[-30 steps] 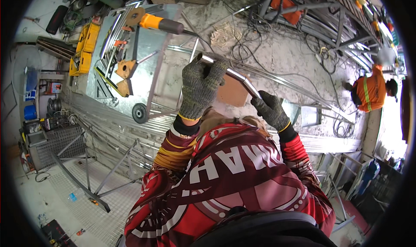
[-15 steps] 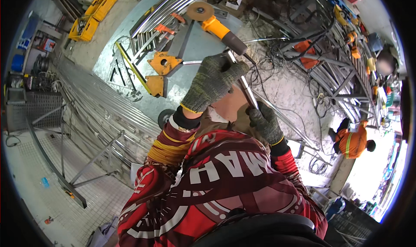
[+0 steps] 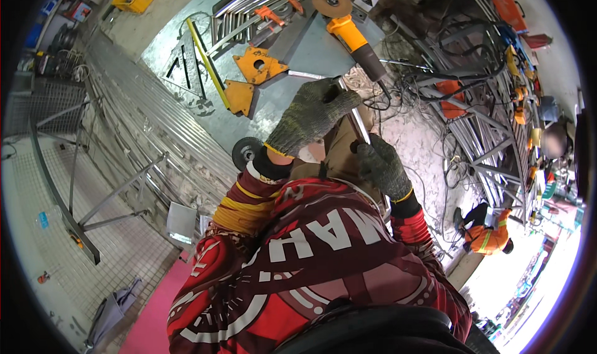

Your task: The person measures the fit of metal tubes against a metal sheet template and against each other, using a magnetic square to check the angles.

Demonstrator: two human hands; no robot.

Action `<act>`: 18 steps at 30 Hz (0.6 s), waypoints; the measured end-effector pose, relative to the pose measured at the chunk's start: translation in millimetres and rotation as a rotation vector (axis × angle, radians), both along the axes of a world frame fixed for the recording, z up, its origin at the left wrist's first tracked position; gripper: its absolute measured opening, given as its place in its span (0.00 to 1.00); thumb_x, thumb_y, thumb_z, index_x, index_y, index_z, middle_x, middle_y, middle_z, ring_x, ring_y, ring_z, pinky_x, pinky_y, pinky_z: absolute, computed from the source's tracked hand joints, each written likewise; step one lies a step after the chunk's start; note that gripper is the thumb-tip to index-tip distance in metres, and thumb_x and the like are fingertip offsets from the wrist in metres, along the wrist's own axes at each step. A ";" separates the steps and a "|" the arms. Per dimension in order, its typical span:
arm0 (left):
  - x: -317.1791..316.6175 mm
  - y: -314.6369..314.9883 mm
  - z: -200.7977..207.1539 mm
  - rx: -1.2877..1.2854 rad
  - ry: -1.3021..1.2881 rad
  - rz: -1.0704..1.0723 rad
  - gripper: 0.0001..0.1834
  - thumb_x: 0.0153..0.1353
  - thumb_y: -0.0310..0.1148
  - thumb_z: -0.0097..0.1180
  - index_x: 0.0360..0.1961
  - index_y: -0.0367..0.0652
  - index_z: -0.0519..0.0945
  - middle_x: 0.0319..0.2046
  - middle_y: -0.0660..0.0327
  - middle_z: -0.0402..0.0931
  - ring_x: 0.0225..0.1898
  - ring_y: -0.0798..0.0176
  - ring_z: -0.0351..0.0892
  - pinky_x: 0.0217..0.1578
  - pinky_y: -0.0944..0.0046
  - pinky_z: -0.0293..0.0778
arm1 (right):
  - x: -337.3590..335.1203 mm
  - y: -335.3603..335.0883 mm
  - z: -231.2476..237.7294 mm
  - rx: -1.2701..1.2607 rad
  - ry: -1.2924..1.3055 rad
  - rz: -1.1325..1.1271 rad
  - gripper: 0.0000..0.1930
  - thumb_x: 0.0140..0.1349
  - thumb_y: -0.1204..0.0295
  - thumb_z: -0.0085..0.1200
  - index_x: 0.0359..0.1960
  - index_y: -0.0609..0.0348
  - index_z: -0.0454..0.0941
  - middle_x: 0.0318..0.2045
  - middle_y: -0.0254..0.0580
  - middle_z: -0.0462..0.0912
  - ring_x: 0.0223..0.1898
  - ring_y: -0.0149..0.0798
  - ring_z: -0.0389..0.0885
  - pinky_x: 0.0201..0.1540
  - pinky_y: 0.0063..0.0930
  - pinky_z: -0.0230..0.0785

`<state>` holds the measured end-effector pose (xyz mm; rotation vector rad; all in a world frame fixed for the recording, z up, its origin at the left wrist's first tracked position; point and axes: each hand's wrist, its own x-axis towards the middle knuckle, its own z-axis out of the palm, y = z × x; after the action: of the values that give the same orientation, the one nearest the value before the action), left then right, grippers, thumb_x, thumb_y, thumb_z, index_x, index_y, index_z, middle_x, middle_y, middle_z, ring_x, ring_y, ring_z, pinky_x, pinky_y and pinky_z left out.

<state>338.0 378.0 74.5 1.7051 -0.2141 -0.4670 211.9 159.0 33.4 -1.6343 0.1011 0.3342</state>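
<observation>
Two grey knit-gloved hands (image 3: 314, 116) (image 3: 384, 167), one shiny metal tube (image 3: 359, 126).
Upper centre: one yellow-and-black angle grinder (image 3: 349, 36), two flat orange plates (image 3: 273, 70) (image 3: 238, 96); left of centre: one round black wheel (image 3: 247, 152); lower right: one orange-clad person (image 3: 488, 237).

Your grey sheet-metal tabletop (image 3: 267, 99) carries: one orange-and-black angle grinder (image 3: 348, 34); two flat orange angular plates (image 3: 260, 66); long yellow bar (image 3: 207, 65); shiny silver metal tubes (image 3: 267, 0).

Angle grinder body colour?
The angle grinder is orange-yellow with a dark grey rear handle; best in the head view.
</observation>
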 end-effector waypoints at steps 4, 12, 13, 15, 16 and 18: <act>-0.3 6.4 -17.6 -0.368 0.042 0.142 0.17 0.67 0.45 0.63 0.39 0.39 0.84 0.30 0.65 0.79 0.29 0.73 0.76 0.28 0.69 0.76 | 17.5 -1.6 21.6 -0.276 0.005 0.238 0.16 0.74 0.57 0.53 0.49 0.57 0.78 0.27 0.27 0.76 0.22 0.22 0.72 0.22 0.19 0.63; 12.0 9.5 -15.5 -0.343 0.214 0.310 0.23 0.71 0.54 0.56 0.39 0.41 0.83 0.24 0.68 0.75 0.22 0.75 0.71 0.24 0.73 0.73 | 34.6 -10.7 19.2 -0.383 0.238 0.441 0.30 0.56 0.73 0.60 0.63 0.61 0.72 0.53 0.56 0.77 0.55 0.58 0.77 0.55 0.47 0.73; 15.0 9.9 -18.8 -0.363 0.231 0.316 0.26 0.72 0.56 0.52 0.39 0.42 0.84 0.22 0.69 0.75 0.20 0.75 0.70 0.23 0.73 0.72 | 36.0 -10.8 19.3 -0.371 0.241 0.435 0.30 0.56 0.73 0.60 0.63 0.61 0.72 0.53 0.56 0.77 0.55 0.58 0.77 0.55 0.47 0.73; 23.0 14.8 -52.7 -0.227 0.080 0.333 0.28 0.73 0.58 0.49 0.39 0.42 0.84 0.21 0.69 0.74 0.18 0.74 0.70 0.23 0.72 0.74 | 40.4 -10.6 18.5 -0.206 0.410 0.403 0.30 0.60 0.72 0.58 0.67 0.60 0.70 0.62 0.52 0.75 0.63 0.54 0.73 0.66 0.45 0.67; 25.2 16.2 -74.6 -0.100 -0.071 0.350 0.30 0.74 0.60 0.46 0.39 0.42 0.84 0.20 0.68 0.74 0.16 0.73 0.70 0.23 0.72 0.75 | 40.2 -11.5 16.2 -0.197 0.411 0.401 0.30 0.60 0.72 0.58 0.67 0.60 0.70 0.62 0.52 0.75 0.63 0.54 0.73 0.66 0.45 0.67; 31.8 12.1 -83.6 -0.146 -0.037 0.416 0.32 0.74 0.61 0.44 0.41 0.40 0.84 0.25 0.66 0.78 0.19 0.73 0.73 0.26 0.69 0.80 | 40.6 -14.1 6.8 -0.480 0.121 0.628 0.29 0.63 0.72 0.56 0.68 0.60 0.69 0.67 0.45 0.73 0.67 0.49 0.71 0.72 0.43 0.60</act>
<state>369.8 390.1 -9.1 1.5628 0.0805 -0.1080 252.5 144.9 40.2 -2.0993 -0.2689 0.9461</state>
